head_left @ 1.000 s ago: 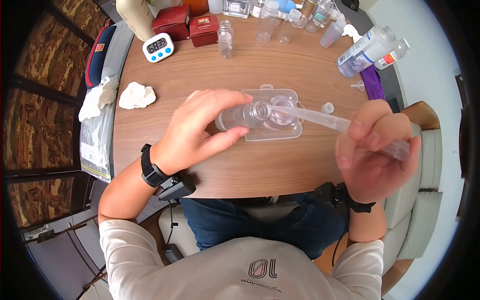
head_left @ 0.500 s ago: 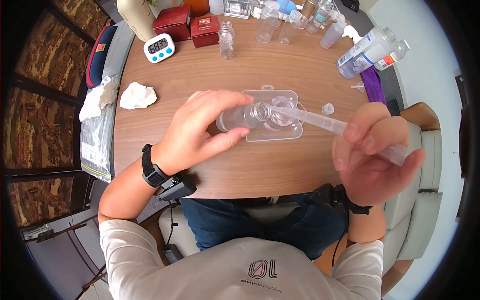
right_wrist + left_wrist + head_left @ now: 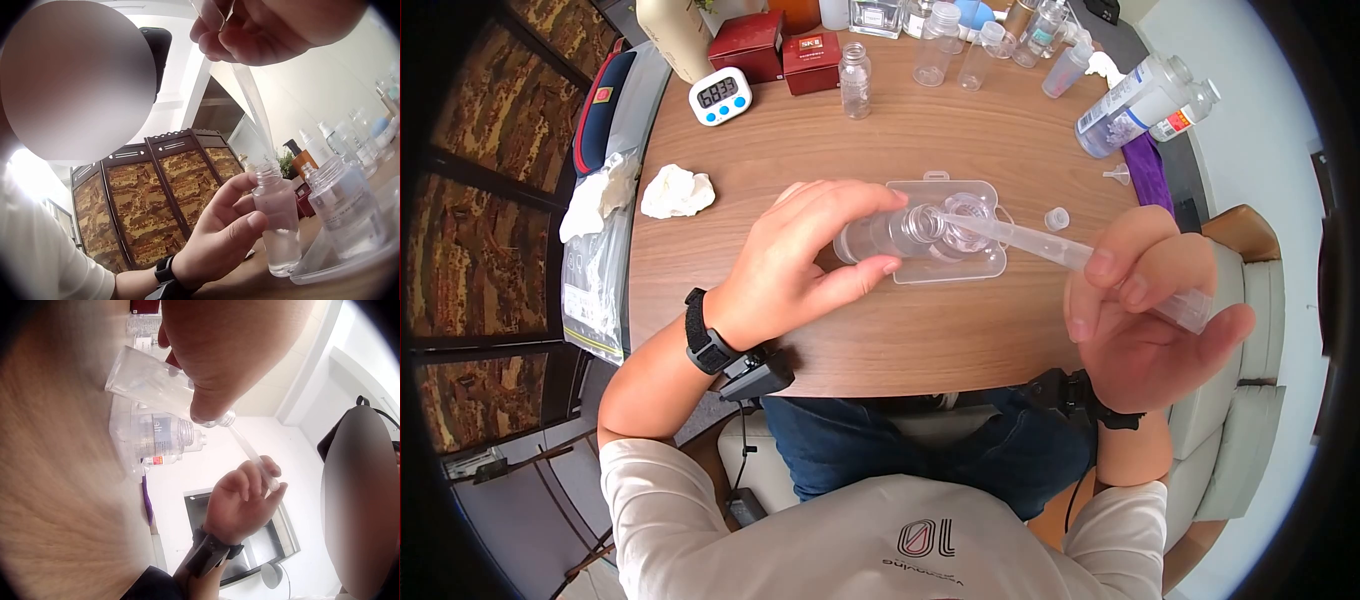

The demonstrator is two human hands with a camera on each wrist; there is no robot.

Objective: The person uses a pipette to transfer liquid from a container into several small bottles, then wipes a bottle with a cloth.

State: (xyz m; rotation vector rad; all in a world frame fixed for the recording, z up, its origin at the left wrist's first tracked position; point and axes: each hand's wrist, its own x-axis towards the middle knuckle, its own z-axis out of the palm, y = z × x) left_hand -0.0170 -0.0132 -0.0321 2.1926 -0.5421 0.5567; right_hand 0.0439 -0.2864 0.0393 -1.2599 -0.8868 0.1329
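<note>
My left hand (image 3: 800,245) grips a small clear bottle (image 3: 878,236) around its side, with the open threaded mouth toward the right. Clear liquid shows in the lower part of this bottle (image 3: 281,244) in the right wrist view. My right hand (image 3: 1150,300) holds a translucent plastic pipette (image 3: 1025,238) in curled fingers, its thumb standing away from the wide end. The pipette's narrow tip is at the bottle's mouth. Just beside the held bottle, a second clear bottle (image 3: 347,212) with liquid inside stands in a shallow clear plastic tray (image 3: 935,273).
A small cap (image 3: 1056,218) lies right of the tray. Crumpled tissue (image 3: 677,192) sits at the left, below a white timer (image 3: 720,96). Along the back stand red boxes (image 3: 812,66), an uncapped clear bottle (image 3: 855,85) and several other bottles. Larger labelled bottles (image 3: 1130,108) are at the right.
My right thumb has spread away from the pipette's wide end, and the right hand has shifted slightly. The left hand and bottle keep their place. The timer reading has dropped.
</note>
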